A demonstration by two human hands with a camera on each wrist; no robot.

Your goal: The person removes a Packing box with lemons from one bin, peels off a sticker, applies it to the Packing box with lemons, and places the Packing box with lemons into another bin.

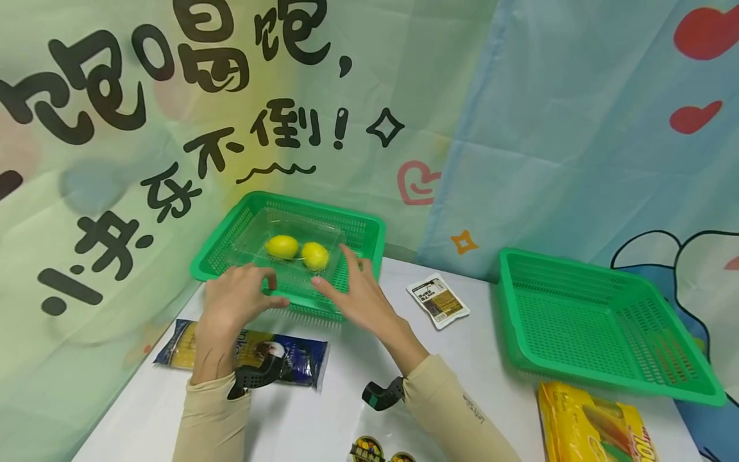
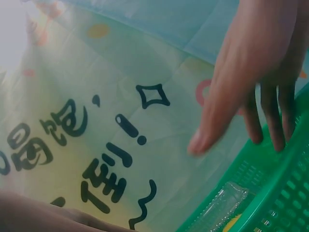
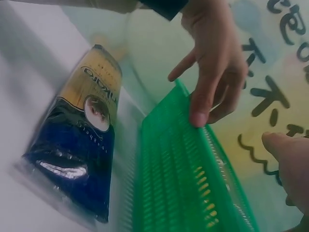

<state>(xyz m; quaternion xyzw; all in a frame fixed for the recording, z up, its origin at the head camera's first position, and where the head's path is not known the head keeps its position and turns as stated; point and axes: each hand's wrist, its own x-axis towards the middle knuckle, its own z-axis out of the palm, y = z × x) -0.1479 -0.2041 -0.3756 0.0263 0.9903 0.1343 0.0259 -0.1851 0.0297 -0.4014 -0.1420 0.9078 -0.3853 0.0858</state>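
In the head view, a clear plastic box [image 1: 254, 240] with two yellow lemons [image 1: 282, 247] lies inside the left green basket [image 1: 288, 301]. My left hand [image 1: 237, 300] hovers over the basket's near-left rim, its fingers loosely bent and a gap between thumb and fingertips. At the near-right side is my right hand [image 1: 364, 292], thumb and fingers spread beside the box. Whether its fingertips touch the box cannot be told. Neither hand holds anything. The right wrist view shows the left hand [image 3: 215, 67] at the basket's rim [image 3: 212, 150], with part of the right hand [image 3: 292, 169] at the edge.
A spaghetti packet [image 1: 300, 359] lies in front of the left basket, partly behind the left forearm. A small flat sachet [image 1: 439, 300] rests between the baskets. Another green basket [image 1: 583, 321] stands on the right, with a yellow packet [image 1: 594, 427] before it. A printed clear bag [image 1: 375, 443] lies at the front.
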